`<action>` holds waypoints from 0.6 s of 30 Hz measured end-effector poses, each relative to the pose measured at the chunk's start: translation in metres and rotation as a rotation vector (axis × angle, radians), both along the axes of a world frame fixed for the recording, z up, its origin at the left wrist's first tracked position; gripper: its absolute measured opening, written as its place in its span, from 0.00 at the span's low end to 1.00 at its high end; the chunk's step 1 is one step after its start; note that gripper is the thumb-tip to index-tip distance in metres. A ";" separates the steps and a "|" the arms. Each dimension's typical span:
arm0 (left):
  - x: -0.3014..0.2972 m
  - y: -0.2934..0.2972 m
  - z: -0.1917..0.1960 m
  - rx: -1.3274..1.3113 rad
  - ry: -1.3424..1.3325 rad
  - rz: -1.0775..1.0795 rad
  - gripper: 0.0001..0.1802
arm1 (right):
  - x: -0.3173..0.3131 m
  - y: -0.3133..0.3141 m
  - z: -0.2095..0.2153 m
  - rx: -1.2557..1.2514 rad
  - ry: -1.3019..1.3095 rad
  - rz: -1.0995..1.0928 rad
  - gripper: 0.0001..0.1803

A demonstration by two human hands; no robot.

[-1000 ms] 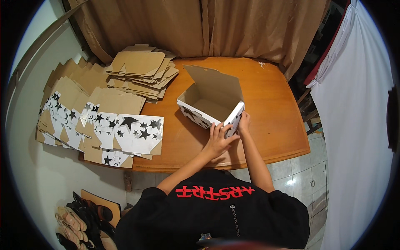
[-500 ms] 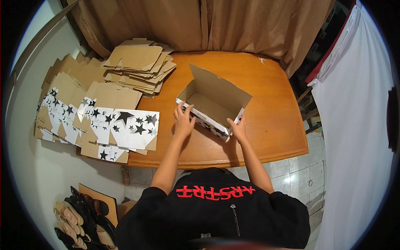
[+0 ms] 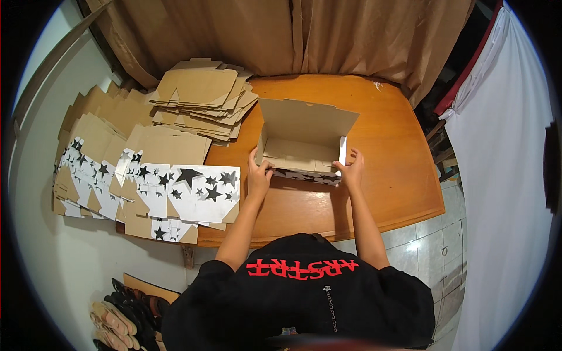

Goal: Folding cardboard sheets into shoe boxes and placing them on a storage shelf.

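A cardboard box [image 3: 301, 153] stands on the wooden table in front of me, plain brown inside, with white, black-starred print on its outer front. Its top is uncovered, and the tall lid flap [image 3: 310, 121] rises along the far side. My left hand [image 3: 259, 176] grips the near left corner, thumb on the front rim and fingers on the outer side. At the near right corner, my right hand [image 3: 351, 172] holds the box the same way, its thumb at the rim and fingers along the right side. The box's underside is hidden.
Flat star-printed cardboard blanks [image 3: 202, 193] overlap on the left of the table [image 3: 392, 169]. Behind them is a pile of brown cardboard blanks [image 3: 199, 88]. A brown curtain [image 3: 234, 35] hangs along the far edge, a white cloth [image 3: 497, 146] at right. Shoes [image 3: 120, 319] lie on the lower left floor.
The box has turned counterclockwise, so its front now lies nearly level before me. Both hands have turned with it, still gripping its near corners. The whole view has shifted slightly.
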State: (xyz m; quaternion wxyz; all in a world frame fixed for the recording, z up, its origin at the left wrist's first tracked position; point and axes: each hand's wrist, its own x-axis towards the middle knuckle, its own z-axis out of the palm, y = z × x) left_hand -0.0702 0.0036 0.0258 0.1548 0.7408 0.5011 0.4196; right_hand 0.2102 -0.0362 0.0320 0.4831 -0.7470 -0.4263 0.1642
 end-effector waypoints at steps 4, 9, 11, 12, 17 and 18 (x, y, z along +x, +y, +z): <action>0.001 -0.008 -0.008 0.036 -0.077 0.046 0.09 | -0.006 -0.004 0.000 0.146 -0.267 0.115 0.20; -0.006 -0.016 -0.014 0.094 -0.043 0.027 0.07 | -0.017 -0.017 -0.010 0.318 -0.270 0.221 0.15; -0.010 -0.018 -0.013 0.136 -0.050 0.043 0.06 | -0.023 -0.020 -0.013 0.343 -0.242 0.185 0.15; -0.012 -0.018 -0.013 0.119 -0.071 0.024 0.05 | -0.025 -0.020 -0.014 0.368 -0.212 0.145 0.15; -0.028 -0.007 -0.014 0.155 0.002 -0.041 0.05 | -0.024 -0.015 -0.011 0.452 -0.643 0.071 0.16; -0.030 -0.004 -0.016 0.143 -0.016 -0.043 0.05 | -0.024 -0.013 -0.010 0.421 -0.724 0.049 0.17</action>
